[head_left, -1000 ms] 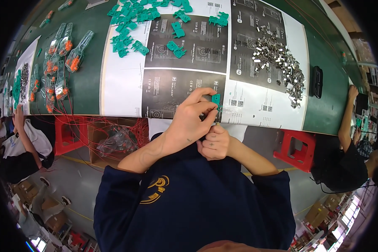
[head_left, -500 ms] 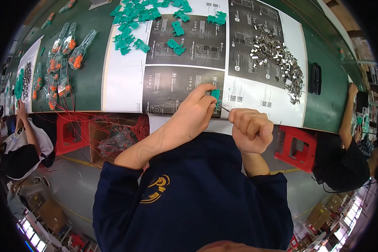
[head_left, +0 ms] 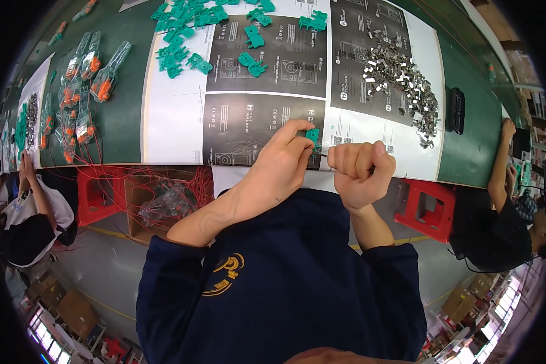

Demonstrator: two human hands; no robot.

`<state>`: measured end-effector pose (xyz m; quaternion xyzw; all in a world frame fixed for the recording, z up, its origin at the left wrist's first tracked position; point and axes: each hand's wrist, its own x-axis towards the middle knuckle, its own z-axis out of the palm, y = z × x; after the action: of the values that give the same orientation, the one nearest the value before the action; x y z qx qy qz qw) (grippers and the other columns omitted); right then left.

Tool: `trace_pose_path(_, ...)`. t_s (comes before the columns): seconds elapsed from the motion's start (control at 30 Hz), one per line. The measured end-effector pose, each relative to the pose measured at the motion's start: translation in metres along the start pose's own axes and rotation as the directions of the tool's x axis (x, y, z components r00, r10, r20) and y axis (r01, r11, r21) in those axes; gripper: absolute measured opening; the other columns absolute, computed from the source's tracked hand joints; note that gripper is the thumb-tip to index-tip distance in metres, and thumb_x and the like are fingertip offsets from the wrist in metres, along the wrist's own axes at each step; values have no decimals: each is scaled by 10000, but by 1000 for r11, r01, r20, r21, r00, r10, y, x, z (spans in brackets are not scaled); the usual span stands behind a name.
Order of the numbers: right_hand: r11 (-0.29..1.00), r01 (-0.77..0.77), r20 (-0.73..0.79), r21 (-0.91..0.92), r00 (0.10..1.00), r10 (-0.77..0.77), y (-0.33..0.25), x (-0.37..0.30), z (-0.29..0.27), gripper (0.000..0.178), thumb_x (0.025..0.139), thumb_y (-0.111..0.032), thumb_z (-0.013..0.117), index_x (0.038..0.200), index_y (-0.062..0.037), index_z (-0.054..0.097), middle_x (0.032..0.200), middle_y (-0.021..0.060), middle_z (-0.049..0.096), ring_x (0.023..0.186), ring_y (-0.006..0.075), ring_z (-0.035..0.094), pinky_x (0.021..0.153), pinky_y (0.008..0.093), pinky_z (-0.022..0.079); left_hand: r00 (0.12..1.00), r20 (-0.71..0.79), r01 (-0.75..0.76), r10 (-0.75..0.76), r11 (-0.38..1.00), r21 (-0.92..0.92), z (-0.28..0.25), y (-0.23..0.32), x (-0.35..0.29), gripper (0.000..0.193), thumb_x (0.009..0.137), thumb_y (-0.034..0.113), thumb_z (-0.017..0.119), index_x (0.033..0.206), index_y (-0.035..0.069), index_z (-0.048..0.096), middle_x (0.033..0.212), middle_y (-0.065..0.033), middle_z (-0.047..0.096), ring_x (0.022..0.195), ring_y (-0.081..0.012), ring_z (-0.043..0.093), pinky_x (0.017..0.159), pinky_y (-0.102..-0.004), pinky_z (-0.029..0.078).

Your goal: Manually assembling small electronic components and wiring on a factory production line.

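1. Viewing from the head camera: the left hand [head_left: 282,164] pinches a small green plastic part [head_left: 313,138] at the near edge of the desk [head_left: 127,121], over the printed sheets [head_left: 267,115].
2. The right hand [head_left: 361,173] is closed in a fist just beside the part; its contents are hidden.
3. A second ago both hands met at the part; the right has since drawn away sideways, which suggests a pulling or seating stroke.
4. Loose green parts [head_left: 194,36] and metal clips [head_left: 400,79] lie farther back.

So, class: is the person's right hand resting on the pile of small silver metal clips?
No: the right hand is a closed fist at the table edge, beside the left hand holding a green plastic part, well apart from the metal clips.
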<state>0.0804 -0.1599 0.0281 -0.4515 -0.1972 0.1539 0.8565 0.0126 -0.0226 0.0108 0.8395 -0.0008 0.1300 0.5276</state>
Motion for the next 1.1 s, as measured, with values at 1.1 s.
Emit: trace_pose_path(1.1,42,134,131,-990,988,-81,-38,56,-71,142,812,-56,674,945,-16,701,890,79,661,716,171,602,589,265,436,975,-224,-13,-1,998,-59,-6,-16,4,177,829,-61,645,1003,-72,608,1225,-161,555,780,-205,668,678,-291,569)
